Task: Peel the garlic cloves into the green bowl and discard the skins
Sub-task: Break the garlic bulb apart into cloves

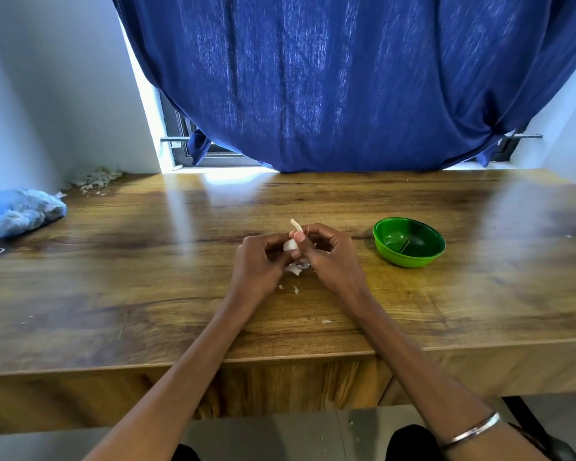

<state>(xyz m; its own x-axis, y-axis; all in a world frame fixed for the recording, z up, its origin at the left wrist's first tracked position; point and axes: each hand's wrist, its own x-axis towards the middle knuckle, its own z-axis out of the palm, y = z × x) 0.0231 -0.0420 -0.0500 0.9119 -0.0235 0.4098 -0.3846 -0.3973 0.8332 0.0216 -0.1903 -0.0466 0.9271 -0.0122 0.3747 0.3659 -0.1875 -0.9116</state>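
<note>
- The garlic clove (289, 245) is held above the middle of the wooden table (147, 261), between both hands and well left of the green bowl (409, 242).
- The left hand (258, 261) has its fingers curled round the clove; most of the clove is hidden behind them.
- The right hand (326, 254) pinches a strip of skin (296, 225) between thumb and fingers; the strip stands up above the thumb.
- Handling, as judged: the clove is light, firm and small, and likely slick once bared, so it is best held by its sides with the skin drawn from the tip.
- The skin appears papery and brittle; it is likely to tear into flakes rather than lift whole.
- Loose skin flakes (296, 269) lie on the table just beneath the hands.
- The bowl appears to hold no cloves.
- A pile of skins (97, 178) lies at the far left corner, near a blue plastic bag (17, 211).
</note>
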